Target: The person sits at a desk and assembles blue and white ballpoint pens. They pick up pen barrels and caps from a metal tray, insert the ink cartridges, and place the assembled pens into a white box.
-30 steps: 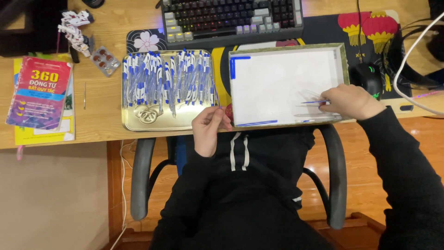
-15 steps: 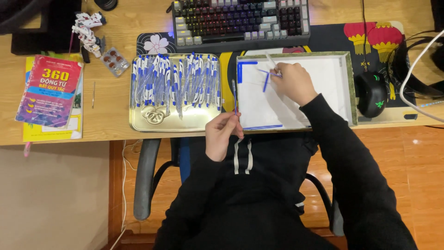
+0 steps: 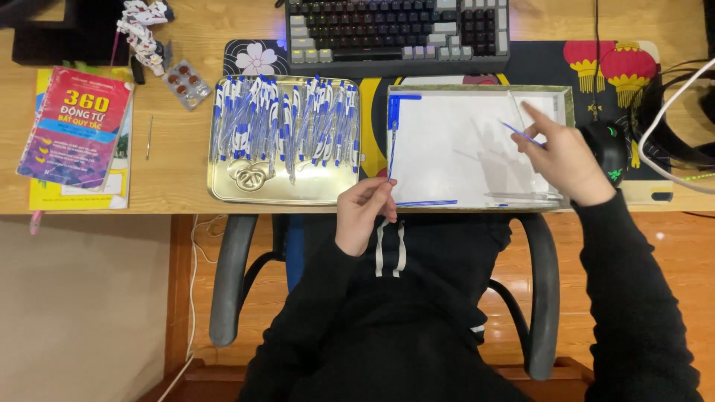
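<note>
My left hand [image 3: 363, 212] was closed in a pinch grip on the lower end of a blue pen [image 3: 392, 141], low in the middle of the frame, so that the pen stood up along the left edge of the white tray [image 3: 477, 100]. I think I held it by the end to keep the open side free. My right hand [image 3: 562, 160], at the right of the frame, had its grip closed on a thin blue pen part [image 3: 518, 132], index finger stretched, over the right part of the same tray. A few more thin parts lay along the tray's lower edge [image 3: 426, 202], probably kept there so they did not roll away. To the left, the gold tray [image 3: 253, 195] carried many blue and white pens [image 3: 287, 119] in rows, near my left hand for easy reach. Both trays rested on the desk [image 3: 171, 167], with a keyboard [image 3: 395, 30] above them, a mouse [image 3: 609, 149] just beside my right hand, and a book [image 3: 71, 126] in the upper left.
</note>
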